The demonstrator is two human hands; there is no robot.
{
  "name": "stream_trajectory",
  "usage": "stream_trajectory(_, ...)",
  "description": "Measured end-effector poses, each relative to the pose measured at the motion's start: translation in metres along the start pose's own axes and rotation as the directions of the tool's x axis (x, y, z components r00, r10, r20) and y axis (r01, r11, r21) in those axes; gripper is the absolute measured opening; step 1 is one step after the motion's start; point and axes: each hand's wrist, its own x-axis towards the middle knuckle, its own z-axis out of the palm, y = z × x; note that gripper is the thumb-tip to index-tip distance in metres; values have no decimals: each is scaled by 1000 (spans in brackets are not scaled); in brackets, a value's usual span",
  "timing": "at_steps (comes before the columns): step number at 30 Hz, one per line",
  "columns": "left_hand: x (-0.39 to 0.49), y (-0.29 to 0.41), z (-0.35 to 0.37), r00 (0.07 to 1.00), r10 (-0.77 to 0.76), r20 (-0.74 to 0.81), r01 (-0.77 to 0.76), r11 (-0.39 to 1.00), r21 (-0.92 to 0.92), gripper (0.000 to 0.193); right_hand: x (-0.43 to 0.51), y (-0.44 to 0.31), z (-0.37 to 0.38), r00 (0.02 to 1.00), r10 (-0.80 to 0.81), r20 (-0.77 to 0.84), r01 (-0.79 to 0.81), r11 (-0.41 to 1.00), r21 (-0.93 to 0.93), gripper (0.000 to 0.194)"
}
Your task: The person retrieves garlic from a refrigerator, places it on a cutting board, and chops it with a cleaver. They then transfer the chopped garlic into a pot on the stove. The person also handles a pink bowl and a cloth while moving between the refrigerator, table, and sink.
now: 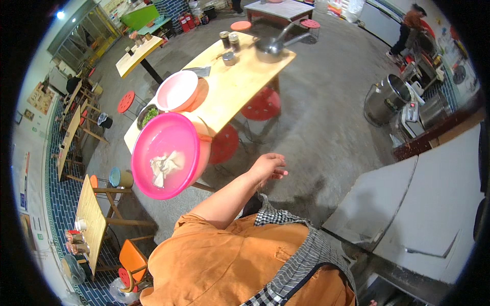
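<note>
My left hand (269, 168) is held out over the grey floor, fingers loosely bent and apart, with nothing in it. To its left, a bright pink plastic basin (168, 128) holds cloudy water and pale, wet pieces (164, 166) that I cannot identify. That basin rests at the near end of a light wooden table (229, 86), beside a metal bowl of chopped greens (150, 116). Behind it is a lighter pink basin (178, 90). Of my right hand (372, 303), only what look like fingertips show at the bottom edge; its hold is hidden.
Metal pots with long handles (270, 49) and jars (234, 42) stand on the table's far end. Red stools (261, 103) are tucked beside it. A white-topped cabinet (425, 214) is at right. Farther off, a person (409, 28) bends near a large steel pot (386, 99).
</note>
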Motion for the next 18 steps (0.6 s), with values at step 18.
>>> stream_trajectory(18, -108, 104, -300, 310, 546, -778, -695, 688, 206, 26, 32, 11, 376, 833, 324, 449, 58, 755, -653, 19)
